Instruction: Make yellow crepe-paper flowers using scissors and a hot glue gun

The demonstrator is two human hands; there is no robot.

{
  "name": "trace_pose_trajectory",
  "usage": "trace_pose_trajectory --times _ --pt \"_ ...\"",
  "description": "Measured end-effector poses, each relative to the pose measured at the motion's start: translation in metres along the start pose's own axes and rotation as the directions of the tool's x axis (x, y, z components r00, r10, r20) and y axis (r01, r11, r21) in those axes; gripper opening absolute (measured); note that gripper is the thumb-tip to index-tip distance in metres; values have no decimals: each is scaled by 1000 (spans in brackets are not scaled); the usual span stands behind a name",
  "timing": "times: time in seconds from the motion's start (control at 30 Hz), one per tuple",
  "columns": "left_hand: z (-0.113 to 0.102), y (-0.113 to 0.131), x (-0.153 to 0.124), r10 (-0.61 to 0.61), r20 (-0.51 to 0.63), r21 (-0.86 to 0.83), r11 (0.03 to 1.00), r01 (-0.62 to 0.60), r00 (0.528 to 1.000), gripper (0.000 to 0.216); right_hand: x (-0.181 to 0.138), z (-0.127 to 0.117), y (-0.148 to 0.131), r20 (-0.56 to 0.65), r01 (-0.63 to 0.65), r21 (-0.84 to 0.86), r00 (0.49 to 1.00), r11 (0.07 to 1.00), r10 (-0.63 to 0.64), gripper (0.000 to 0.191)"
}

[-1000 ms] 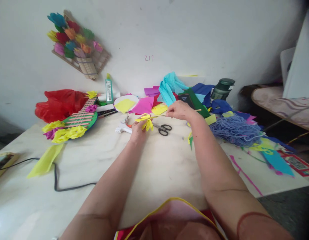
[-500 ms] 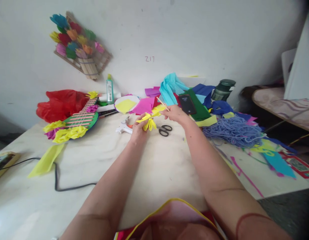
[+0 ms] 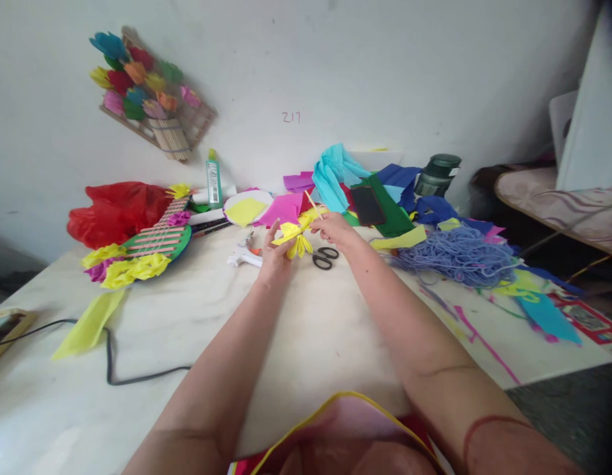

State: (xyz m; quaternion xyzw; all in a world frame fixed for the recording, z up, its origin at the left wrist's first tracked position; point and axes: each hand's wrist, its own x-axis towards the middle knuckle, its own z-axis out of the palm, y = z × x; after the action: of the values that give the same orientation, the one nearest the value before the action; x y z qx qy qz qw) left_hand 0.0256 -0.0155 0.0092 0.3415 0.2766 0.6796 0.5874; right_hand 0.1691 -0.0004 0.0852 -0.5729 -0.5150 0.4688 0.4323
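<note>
Near edge: yellow-trimmed cloth, cut off by the lower border. Both forearms extend across the pale, smooth, faintly veined table. A black cable bends at left; its right end is lost at the left forearm.

Left hand: fingers partly curled, thumb laid across, one finger raised; it grips the yellow paper flower, held above the table left of the scissors. Petals thin, pleated, fanned out. Right hand: fingertips drawn together in a pinch on a thin pale stick, which slants up past the fingers; its lower end is hidden. Contact between right fingertips and petals: cannot tell.

Scissors: black loop handles visible, blades hidden behind the flower. White glue gun, partly covered by the left hand. Right: loose, tangled blue yarn. Left: guitar-shaped craft with pink slats and crumpled yellow and magenta paper.

Farther back: dark-screened phone on green sheet; crinkled light-blue paper; dark green jar. On the wall, a multicoloured paper bouquet in a bundle of sticks.
</note>
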Motion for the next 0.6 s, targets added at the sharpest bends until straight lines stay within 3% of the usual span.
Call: trace_pose_trajectory --times 0.27,0.43,0.6 --pt "0 5 -2 -66 139 55 997 59 988 62 9 -3 6 -30 140 -141 989 980 -146 16" --pt "-5 0 3 -60 97 146 988 45 993 43 11 -1 6 -25 180 -273 981 945 -194 12" --pt "-2 -1 2 -74 80 256 965 52 994 34 17 0 9 -13 229 -474 964 851 -266 13"
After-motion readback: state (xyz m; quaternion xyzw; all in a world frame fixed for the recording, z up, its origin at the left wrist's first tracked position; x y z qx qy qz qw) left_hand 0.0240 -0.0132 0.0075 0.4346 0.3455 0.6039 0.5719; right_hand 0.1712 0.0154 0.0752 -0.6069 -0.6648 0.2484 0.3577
